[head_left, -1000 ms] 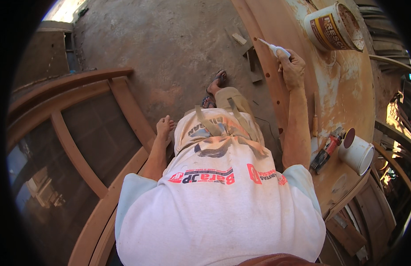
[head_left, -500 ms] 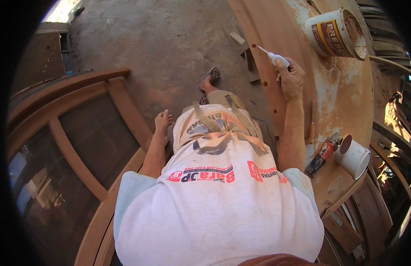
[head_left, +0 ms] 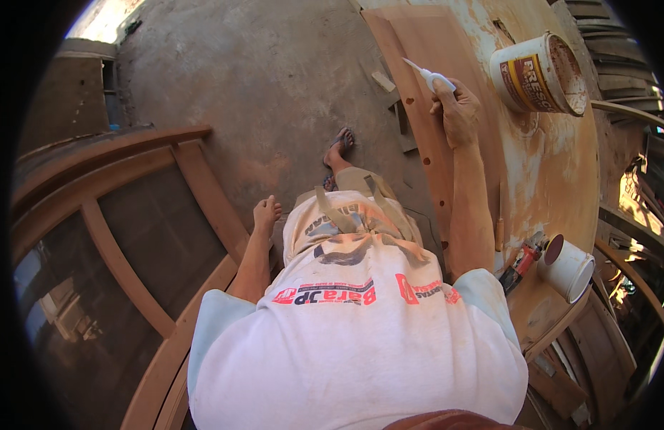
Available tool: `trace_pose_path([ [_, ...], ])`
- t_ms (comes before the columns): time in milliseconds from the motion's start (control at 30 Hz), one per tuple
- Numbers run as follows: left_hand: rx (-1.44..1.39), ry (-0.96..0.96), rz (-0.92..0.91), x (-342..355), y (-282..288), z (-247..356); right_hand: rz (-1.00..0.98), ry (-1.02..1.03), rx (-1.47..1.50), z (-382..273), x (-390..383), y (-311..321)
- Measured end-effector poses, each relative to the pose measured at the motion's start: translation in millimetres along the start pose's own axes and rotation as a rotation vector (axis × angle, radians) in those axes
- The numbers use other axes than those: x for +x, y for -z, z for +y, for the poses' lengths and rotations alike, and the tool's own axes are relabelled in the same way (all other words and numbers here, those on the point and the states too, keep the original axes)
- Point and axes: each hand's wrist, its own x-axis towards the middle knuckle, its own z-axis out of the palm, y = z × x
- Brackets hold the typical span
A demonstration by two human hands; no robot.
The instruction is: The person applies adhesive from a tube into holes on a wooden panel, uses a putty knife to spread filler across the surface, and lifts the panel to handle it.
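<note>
My right hand is closed around a small white squeeze bottle with a long thin nozzle. The nozzle points ahead and left, over the far left part of a smooth brown wooden board. Several dark round holes run along that board's left edge, one of them a short way nearer to me than the nozzle tip. I cannot tell whether the tip touches the wood. Down by my left side, my left hand hangs with its fingers curled in, and nothing shows in it.
The board lies on a stained worktable. On the table are a white tub on its side, a red and black power tool and a white container. A wooden frame with dark panes stands left. Wood scraps lie beside the board.
My right hand and the bottle have moved ahead along the board, taking the nozzle tip away from a hole it was beside. The whole view has tipped slightly; my left hand stays low.
</note>
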Motion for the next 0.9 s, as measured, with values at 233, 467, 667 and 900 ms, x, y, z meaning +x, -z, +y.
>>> trace_pose_path([
  [233, 0.027, 0.004, 0.069, -7.7, 7.6, -0.8, -0.075, 0.009, -0.061, 1.1, 36.5, -11.0],
  [467, -0.005, 0.028, 0.043, -5.0, 3.0, -13.7, -0.092, -0.002, -0.131, -0.1, 46.2, -15.7],
  [667, 0.015, 0.014, 0.016, 0.5, -5.8, -5.3, -0.097, -0.016, -0.152, 1.5, 48.8, -14.7],
  [900, 0.05, 0.032, 0.049, -7.7, -11.4, 11.1, -0.103, -0.006, -0.174, 0.1, 48.2, -14.9],
])
